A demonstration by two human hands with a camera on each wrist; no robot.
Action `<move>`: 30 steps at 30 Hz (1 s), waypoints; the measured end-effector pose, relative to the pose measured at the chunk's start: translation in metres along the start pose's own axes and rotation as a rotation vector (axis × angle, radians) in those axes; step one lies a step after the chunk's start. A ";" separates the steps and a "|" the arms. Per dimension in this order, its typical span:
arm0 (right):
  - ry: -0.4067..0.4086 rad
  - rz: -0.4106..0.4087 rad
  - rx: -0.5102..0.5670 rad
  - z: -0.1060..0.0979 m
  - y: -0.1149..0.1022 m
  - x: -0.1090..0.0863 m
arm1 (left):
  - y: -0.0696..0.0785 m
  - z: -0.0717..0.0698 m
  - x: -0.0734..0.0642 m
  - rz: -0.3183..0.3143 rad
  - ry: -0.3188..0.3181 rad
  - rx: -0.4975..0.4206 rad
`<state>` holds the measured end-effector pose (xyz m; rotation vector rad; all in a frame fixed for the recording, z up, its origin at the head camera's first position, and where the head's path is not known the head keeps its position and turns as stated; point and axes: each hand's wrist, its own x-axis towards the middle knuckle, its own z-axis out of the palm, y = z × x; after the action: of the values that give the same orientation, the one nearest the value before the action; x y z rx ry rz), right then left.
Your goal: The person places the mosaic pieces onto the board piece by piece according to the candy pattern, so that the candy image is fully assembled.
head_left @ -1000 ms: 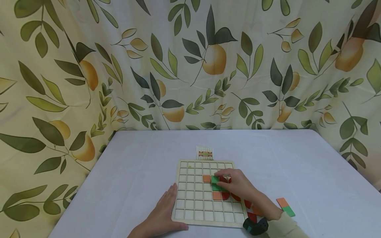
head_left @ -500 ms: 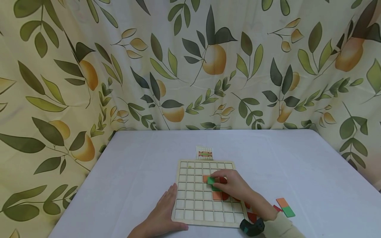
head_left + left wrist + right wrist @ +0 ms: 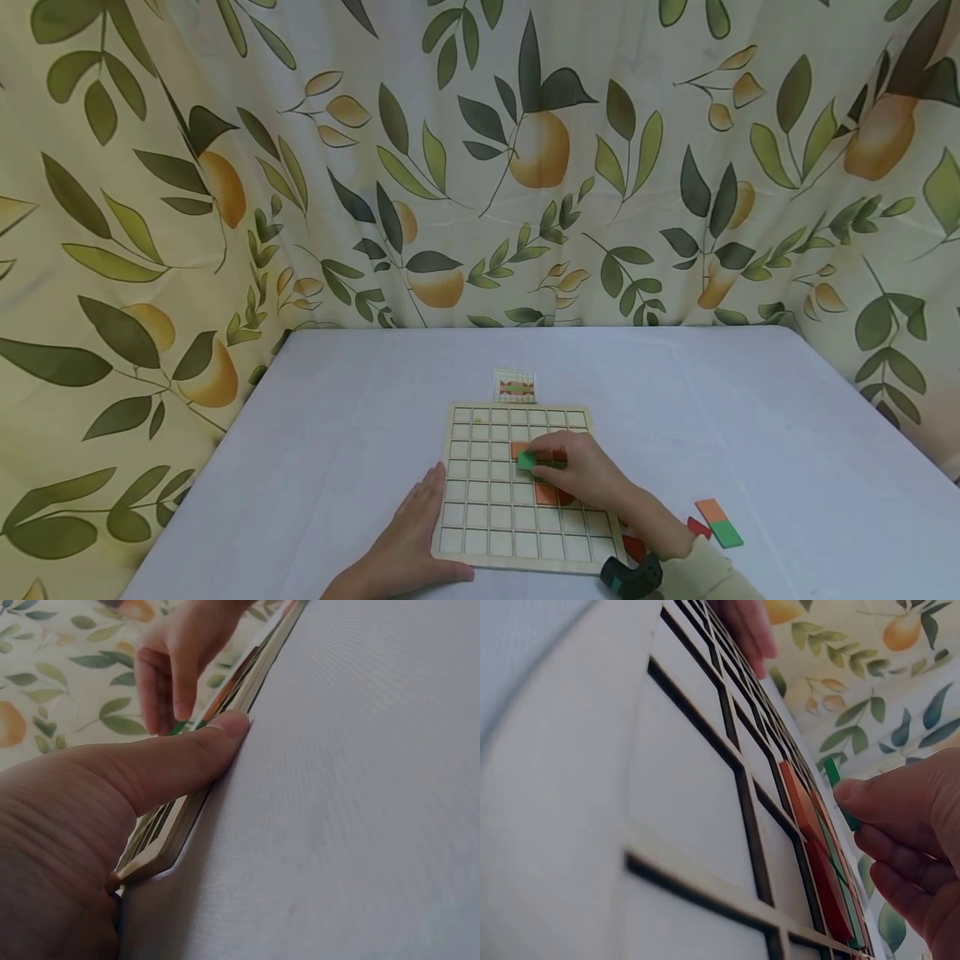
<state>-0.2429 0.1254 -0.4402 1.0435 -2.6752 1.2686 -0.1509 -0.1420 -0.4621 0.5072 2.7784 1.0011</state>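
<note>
My right hand (image 3: 581,471) pinches a small green tile (image 3: 526,461) between thumb and fingers, over the middle of a wooden grid board (image 3: 468,517). In the right wrist view that green tile (image 3: 832,771) stands on edge, close over the grid. Just behind it lies an orange square tile (image 3: 517,449); another orange tile (image 3: 546,493) and a red piece (image 3: 566,498) sit in cells nearer me. The hand hides some of the laid pieces. My left hand (image 3: 408,533) rests at the board's near left corner, fingers straight along the side, thumb (image 3: 202,754) against the front edge.
A small card (image 3: 515,387) with a coloured grid pattern lies behind the board. Right of the board are a loose orange tile (image 3: 710,508), a green tile (image 3: 726,533) and red pieces (image 3: 634,547), partly under my forearm. A patterned curtain (image 3: 480,167) hangs behind the table.
My right hand has shifted a little left and toward me with the green tile. A red piece beside the loose tiles has come into sight. My left hand has stayed put.
</note>
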 end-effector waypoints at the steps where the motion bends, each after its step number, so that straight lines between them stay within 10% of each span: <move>1: -0.003 -0.005 0.004 0.001 0.000 0.000 | 0.000 0.000 0.000 0.004 0.000 0.001; 30: -0.032 -0.003 -0.076 0.010 -0.003 -0.001 | 0.000 0.000 0.001 0.002 -0.005 0.004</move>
<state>-0.2373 0.1175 -0.4452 1.0660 -2.7204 1.1497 -0.1517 -0.1420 -0.4622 0.5124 2.7771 0.9931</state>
